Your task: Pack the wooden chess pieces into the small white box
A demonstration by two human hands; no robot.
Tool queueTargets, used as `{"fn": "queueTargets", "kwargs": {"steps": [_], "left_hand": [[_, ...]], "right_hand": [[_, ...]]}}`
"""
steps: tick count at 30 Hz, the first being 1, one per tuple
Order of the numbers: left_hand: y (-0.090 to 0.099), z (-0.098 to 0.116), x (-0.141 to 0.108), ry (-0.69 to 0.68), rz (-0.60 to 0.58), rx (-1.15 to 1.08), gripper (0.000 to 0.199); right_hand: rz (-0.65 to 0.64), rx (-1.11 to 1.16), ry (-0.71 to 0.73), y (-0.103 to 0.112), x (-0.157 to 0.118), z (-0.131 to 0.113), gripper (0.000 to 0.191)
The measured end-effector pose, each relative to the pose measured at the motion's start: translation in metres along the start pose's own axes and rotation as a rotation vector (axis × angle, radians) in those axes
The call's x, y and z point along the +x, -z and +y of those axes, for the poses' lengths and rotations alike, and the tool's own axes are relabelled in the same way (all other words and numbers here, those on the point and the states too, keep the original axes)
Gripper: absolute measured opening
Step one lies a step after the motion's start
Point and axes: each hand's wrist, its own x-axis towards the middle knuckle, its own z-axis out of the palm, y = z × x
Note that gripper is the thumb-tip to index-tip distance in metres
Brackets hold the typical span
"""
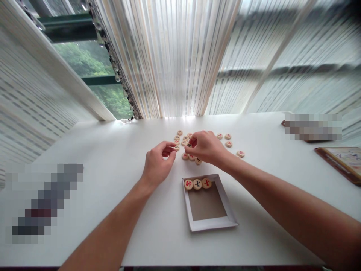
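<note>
Three discs [197,184] sit in tray [215,224]; beyond it our right hand [205,146] pinches another disc [189,145]; can't tell if our left hand [158,161] grips.

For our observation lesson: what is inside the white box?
In the box, three round pieces lie in a row at the far end, with brown floor nearer. What they cover cannot be seen.
</note>
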Motion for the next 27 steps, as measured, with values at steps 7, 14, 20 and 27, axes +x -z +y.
{"fn": "queueTargets", "kwargs": {"steps": [7, 14, 20, 27], "left_hand": [[-0.007, 0.017, -0.015, 0.017, -0.104, -0.142, 0.02], [-0.011, 0.027, -0.026, 0.04, -0.241, -0.314, 0.02], [-0.011, 0.04, -0.036, 0.097, -0.354, -0.403, 0.019], [-0.011, 0.046, -0.039, 0.109, -0.394, -0.392, 0.018]], "right_hand": [[0.064, 0.387, 0.136, 0.021, -0.056, 0.032, 0.015], [0.012, 0.999, 0.072, 0.008, -0.084, 0.039, 0.031], [-0.107, 1.188, 0.026, 0.01, -0.095, 0.035, 0.033], [-0.176, 1.2, -0.007, 0.01, -0.101, 0.038, 0.034]]}}
